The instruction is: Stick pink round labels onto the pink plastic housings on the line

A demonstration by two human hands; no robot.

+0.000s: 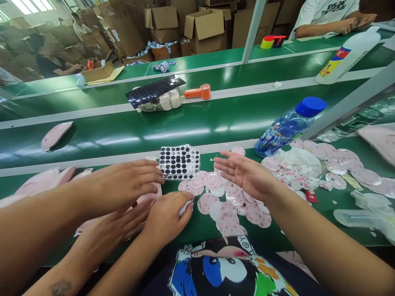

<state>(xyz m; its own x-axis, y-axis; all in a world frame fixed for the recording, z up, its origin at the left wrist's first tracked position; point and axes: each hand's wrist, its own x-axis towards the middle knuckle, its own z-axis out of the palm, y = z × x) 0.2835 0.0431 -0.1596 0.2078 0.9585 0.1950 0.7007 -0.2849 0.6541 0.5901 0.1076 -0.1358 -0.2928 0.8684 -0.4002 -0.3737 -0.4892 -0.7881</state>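
My left hand (169, 216) rests low over the green table with its thumb apart from its bent fingers. A pale piece (186, 206) shows in that gap; whether it is touched is unclear. My right hand (243, 174) hovers palm inward, fingers stretched out and nothing in them. Between and below my hands lie loose pink patterned round stickers (228, 216). Sheets of black dots (175, 160) lie stacked just behind. From the left reach another person's two hands, one upper (132, 179) and one lower (135, 220), over a pink plastic part (149, 196) that they partly hide.
More pink stickers (342, 158) spread on the right beside a blue-capped bottle (284, 127). Pink shells (40, 185) lie at left. A grey post (348, 102) slants at right. Across the table are an orange handheld item (199, 92), a black-wrapped bundle (156, 92) and a white bottle (348, 55).
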